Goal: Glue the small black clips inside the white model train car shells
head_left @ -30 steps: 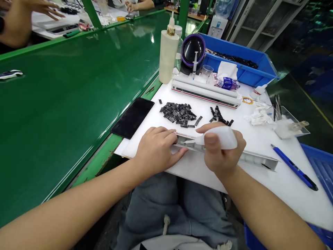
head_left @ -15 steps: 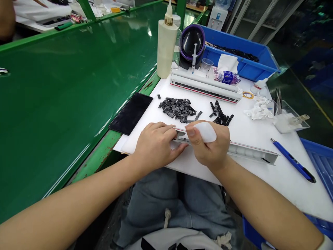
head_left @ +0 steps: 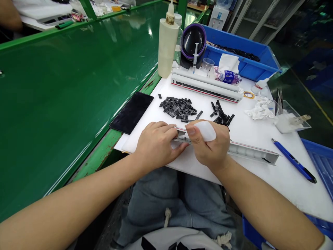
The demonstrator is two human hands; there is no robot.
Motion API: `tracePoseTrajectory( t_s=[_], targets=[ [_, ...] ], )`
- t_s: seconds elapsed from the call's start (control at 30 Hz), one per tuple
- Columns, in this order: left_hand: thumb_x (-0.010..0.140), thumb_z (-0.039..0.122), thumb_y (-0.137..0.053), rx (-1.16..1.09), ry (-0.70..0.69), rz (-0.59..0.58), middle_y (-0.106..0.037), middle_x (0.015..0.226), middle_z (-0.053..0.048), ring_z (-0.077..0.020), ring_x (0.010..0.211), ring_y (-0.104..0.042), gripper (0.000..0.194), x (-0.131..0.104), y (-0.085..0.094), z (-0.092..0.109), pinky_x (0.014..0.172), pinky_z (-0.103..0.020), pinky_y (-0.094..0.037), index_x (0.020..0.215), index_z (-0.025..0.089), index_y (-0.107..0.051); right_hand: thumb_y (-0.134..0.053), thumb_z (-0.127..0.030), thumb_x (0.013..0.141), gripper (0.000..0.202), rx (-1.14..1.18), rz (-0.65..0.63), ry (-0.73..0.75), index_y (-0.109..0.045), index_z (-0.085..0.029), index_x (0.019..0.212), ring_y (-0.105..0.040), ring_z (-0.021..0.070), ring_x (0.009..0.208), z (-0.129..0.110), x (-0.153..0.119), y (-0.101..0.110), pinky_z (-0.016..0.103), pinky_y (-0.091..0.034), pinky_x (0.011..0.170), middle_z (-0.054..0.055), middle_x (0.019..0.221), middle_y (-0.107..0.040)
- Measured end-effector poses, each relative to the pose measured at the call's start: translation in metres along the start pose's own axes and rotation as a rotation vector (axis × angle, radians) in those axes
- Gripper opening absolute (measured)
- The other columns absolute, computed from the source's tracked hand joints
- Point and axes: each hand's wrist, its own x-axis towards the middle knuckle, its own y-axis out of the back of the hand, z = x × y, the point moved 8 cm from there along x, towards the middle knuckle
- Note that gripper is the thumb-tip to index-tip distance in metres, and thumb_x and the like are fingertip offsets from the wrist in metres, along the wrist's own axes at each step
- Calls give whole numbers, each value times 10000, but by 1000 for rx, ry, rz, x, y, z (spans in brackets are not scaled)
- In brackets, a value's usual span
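Note:
Held at the table's near edge is a long white shell (head_left: 252, 152) with a red stripe, its hollow side facing me. My left hand (head_left: 157, 144) grips its left end, thumb below and fingers over the top. A small white squeeze bottle (head_left: 206, 130) is wrapped in my right hand (head_left: 212, 144), its tip pointing left into the shell's hollow near my left fingers. Just beyond my hands lie a heap of small black pieces (head_left: 178, 108) and a smaller pile of black strips (head_left: 221, 114). A second white shell (head_left: 205, 86) with a red stripe rests behind them.
A black phone (head_left: 132, 111) lies at the left edge. Behind stand a large cream bottle (head_left: 168, 48), a syringe (head_left: 195, 59), tissues (head_left: 227, 74) and a blue bin (head_left: 255, 67). On the right are a blue pen (head_left: 293, 160), crumpled tissue (head_left: 260, 109) and a clear tray (head_left: 299, 121).
Both hands keep their grips in nearly the same place. The view has shifted very slightly. At the upper left, another person's arm has moved a little.

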Motion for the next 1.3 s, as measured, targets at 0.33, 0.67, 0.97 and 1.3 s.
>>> tracePoseTrajectory(
  t_s=[0.33, 0.67, 0.97, 1.3],
  targets=[
    [863, 434, -612, 2, -5, 7, -739, 878, -51, -252, 849, -648, 265, 0, 0, 0, 784, -410, -508, 878, 179, -684, -560, -311, 939, 243, -9, 5, -30, -663, -188, 758, -672, 165, 655, 4, -1, 1, 281, -508, 608, 39, 723, -717],
    [859, 437, -623, 5, -17, 11, -733, 854, -45, -251, 846, -651, 272, 0, 1, 1, 778, -405, -513, 855, 171, -681, -546, -323, 952, 300, -35, -18, -46, -636, -185, 701, -639, 148, 614, 3, 1, 1, 269, -457, 583, 37, 689, -696],
    [857, 432, -628, -2, -14, 7, -736, 862, -48, -254, 872, -659, 264, 0, 1, 0, 814, -403, -513, 849, 173, -674, -547, -315, 954, 334, -40, -17, -52, -617, -177, 658, -610, 133, 581, 4, 1, 2, 263, -425, 561, 34, 657, -674],
    [847, 443, -630, 8, -25, 29, -742, 876, -48, -264, 863, -664, 274, -1, 1, 0, 799, -416, -519, 824, 173, -667, -552, -310, 947, 334, -33, -14, -62, -600, -183, 642, -605, 134, 573, 5, 1, 4, 262, -414, 547, 22, 634, -652]
  ],
)
